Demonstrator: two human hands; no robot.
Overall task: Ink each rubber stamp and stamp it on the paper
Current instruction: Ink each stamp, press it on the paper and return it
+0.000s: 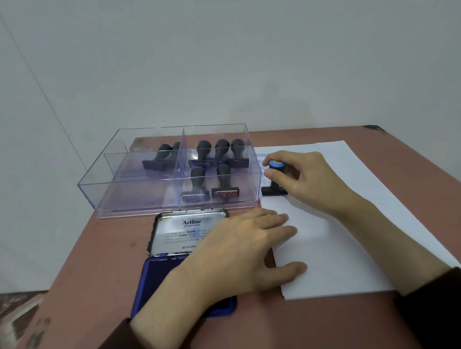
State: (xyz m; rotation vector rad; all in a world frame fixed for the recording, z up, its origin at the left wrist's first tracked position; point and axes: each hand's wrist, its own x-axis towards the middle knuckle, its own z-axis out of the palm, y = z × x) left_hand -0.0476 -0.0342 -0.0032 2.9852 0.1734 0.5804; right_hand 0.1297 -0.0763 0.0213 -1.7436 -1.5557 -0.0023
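Reddish-brown counter (94, 263) carries everything; we take the white paper (349, 234) as our reference. The sheet is thin and light, and we judge it could slide or lift with an inked face, so it wants holding flat.

Clear plastic box (133, 196): just beside the paper's left edge at its far end. It has two compartments, with dark-handled stamps (224, 180) lying in both.

Ink pad (160, 281): left of the paper, level with its near half. The lid (179, 234) is tipped open and the blue pad is partly covered by a hand.

Left grip (245, 251): fingers straight and spread, palm over the pad. The fingertips and thumb rest on the paper's left margin, and we judge it is steadying the sheet.

Right grip (310, 177): over the paper's far left corner, with fingers and thumb curled round the handle of the blue-capped stamp (273, 191), pinching it just under the cap. The stamp stands upright with its base down on the paper. It lies below and left of the palm, and the base shows clear of the fingers.

Handling, our judgement: small, rigid and light, with a slightly yielding rubber face. The best hold is high on the handle, pressing straight down so the face seats evenly, since rocking would smear.

Blue prints (262, 161): on the paper just beyond the stamp, partly hidden by the grip. Fresh ink there may smudge under a dragging hand.
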